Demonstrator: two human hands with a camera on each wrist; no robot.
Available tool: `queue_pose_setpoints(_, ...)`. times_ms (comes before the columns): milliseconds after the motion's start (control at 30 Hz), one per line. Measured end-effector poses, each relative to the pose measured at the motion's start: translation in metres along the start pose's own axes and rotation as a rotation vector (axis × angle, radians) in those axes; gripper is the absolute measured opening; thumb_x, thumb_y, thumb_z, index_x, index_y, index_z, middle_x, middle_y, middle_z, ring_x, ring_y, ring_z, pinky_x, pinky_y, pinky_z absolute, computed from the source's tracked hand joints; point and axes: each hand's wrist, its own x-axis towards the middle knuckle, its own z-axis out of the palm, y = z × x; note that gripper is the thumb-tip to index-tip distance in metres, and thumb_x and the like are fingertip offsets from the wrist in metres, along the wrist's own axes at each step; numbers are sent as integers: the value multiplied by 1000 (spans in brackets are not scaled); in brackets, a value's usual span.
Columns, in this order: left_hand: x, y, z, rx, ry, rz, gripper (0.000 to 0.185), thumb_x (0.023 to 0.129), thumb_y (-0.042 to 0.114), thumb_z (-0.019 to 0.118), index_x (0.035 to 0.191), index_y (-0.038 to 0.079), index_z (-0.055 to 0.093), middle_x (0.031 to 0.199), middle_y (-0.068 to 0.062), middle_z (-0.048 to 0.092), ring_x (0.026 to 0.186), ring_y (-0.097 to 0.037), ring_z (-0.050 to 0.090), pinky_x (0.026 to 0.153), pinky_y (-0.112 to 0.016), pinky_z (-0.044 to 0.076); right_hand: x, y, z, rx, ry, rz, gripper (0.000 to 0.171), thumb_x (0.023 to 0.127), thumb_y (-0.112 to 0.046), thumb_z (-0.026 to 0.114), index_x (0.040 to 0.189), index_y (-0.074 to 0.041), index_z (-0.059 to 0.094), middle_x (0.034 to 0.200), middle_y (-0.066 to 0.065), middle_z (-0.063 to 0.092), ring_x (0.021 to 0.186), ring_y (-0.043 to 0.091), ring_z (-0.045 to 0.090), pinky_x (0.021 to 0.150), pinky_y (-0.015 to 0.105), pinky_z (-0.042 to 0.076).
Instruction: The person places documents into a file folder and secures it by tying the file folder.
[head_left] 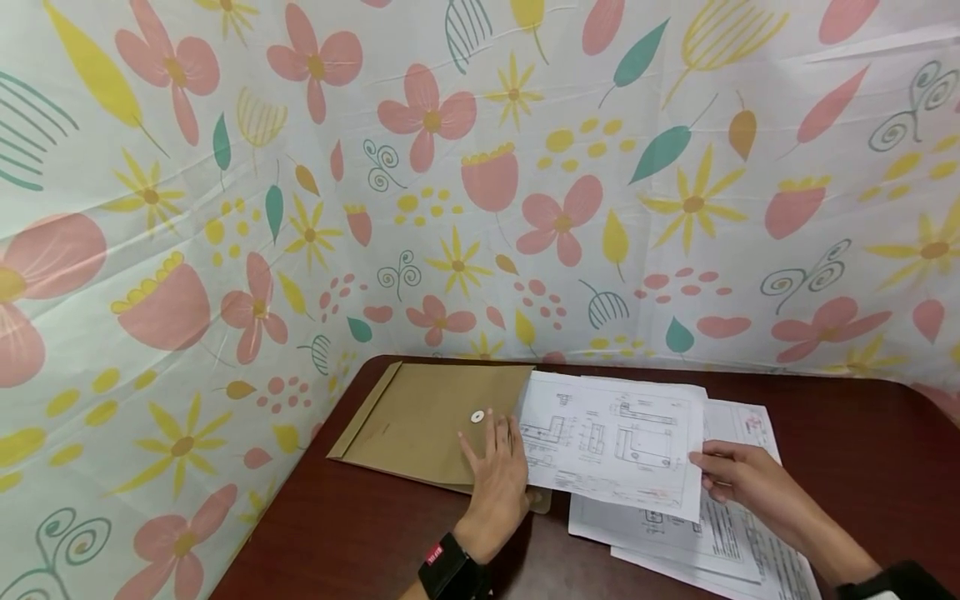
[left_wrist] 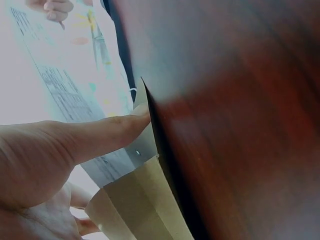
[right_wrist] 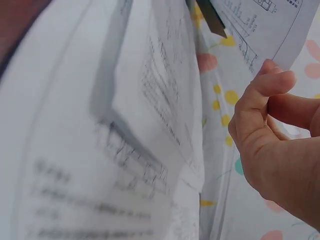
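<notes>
A brown paper envelope (head_left: 420, 417) with a round white button lies at the table's left. My left hand (head_left: 497, 479) rests on its right part with fingers spread and straight. In the left wrist view, the thumb (left_wrist: 107, 134) reaches across the envelope's open end and touches the flap (left_wrist: 145, 137). A sheet with technical drawings (head_left: 607, 442) has its left edge at the envelope's mouth; how far it reaches inside is hidden. My right hand (head_left: 750, 479) pinches this drawing sheet's right edge between thumb and fingers, and in the right wrist view the hand (right_wrist: 265, 120) grips its corner.
More printed sheets (head_left: 720, 546) lie loosely stacked on the dark red-brown table (head_left: 322, 533), partly under the held sheet. A flower-patterned cloth (head_left: 480, 208) hangs behind and left of the table. A black band (head_left: 450, 571) is on the left wrist.
</notes>
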Motion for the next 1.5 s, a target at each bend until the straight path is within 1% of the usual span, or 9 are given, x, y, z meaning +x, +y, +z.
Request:
queue_pose_setpoints(167, -1, -1, 0, -28, -9, -3, 118, 60, 47, 92, 150, -3, 35, 151, -20, 43, 150, -39, 24, 106, -77, 23, 10, -7, 10, -18, -10, -27, 37, 101, -35, 55, 105, 1, 50, 84, 4, 51, 74, 14, 50, 64, 36, 47)
queue_pose_setpoints(367, 0, -2, 0, -19, -10, 13, 117, 62, 49, 90, 150, -3, 35, 153, -20, 42, 150, -40, 24, 106, -77, 23, 21, -14, 26, -43, 0, -72, 37, 102, -35, 55, 104, 2, 50, 83, 5, 51, 72, 15, 51, 63, 36, 47)
queue_pose_setpoints(500, 0, -3, -1, -9, -11, 12, 117, 61, 49, 90, 151, -3, 35, 152, -20, 42, 149, -39, 25, 106, -76, 25, 29, -20, 37, -41, 6, -103, 37, 102, -33, 55, 106, 3, 51, 83, 5, 52, 71, 14, 51, 61, 35, 48)
queue_pose_setpoints(767, 0, -3, 0, -11, -25, 5, 117, 61, 49, 90, 151, -2, 35, 153, -19, 42, 150, -38, 25, 106, -76, 24, 41, -32, 52, -51, 11, -150, 32, 102, -29, 56, 99, 3, 53, 79, 7, 52, 65, 14, 50, 60, 34, 47)
queue_pose_setpoints(933, 1, -3, 1, -6, -18, 10, 118, 61, 50, 90, 150, -2, 36, 152, -19, 43, 150, -38, 25, 105, -77, 25, 48, -37, 59, -51, 10, -162, 30, 102, -25, 55, 104, 5, 56, 78, 7, 55, 64, 14, 51, 59, 33, 48)
queue_pose_setpoints(1100, 1, -3, 1, -9, -27, 10, 118, 61, 51, 90, 151, -2, 34, 153, -18, 42, 150, -38, 24, 105, -76, 24, 51, -40, 67, -33, 14, -161, 28, 102, -21, 55, 106, 7, 56, 76, 6, 56, 64, 13, 52, 56, 30, 47)
queue_pose_setpoints(1233, 0, -3, 1, 1, -11, 14, 118, 61, 52, 90, 151, -2, 35, 152, -17, 44, 149, -38, 26, 105, -76, 25, 55, -42, 72, -32, 18, -164, 26, 102, -19, 55, 106, 7, 56, 75, 6, 57, 66, 14, 53, 56, 29, 47)
queue_pose_setpoints(1400, -1, -3, 1, 18, 15, 23, 117, 61, 53, 89, 150, -1, 37, 151, -17, 45, 149, -38, 27, 105, -76, 25, 61, -45, 79, -45, 16, -195, 26, 102, -18, 55, 105, 8, 57, 76, 6, 58, 67, 13, 54, 55, 29, 46)
queue_pose_setpoints(1500, -1, -3, 1, 21, 12, 23, 116, 61, 53, 89, 150, -1, 37, 151, -17, 45, 149, -37, 27, 105, -76, 26, 65, -46, 83, -37, 5, -218, 26, 102, -18, 55, 104, 8, 57, 75, 6, 57, 66, 14, 54, 54, 29, 46)
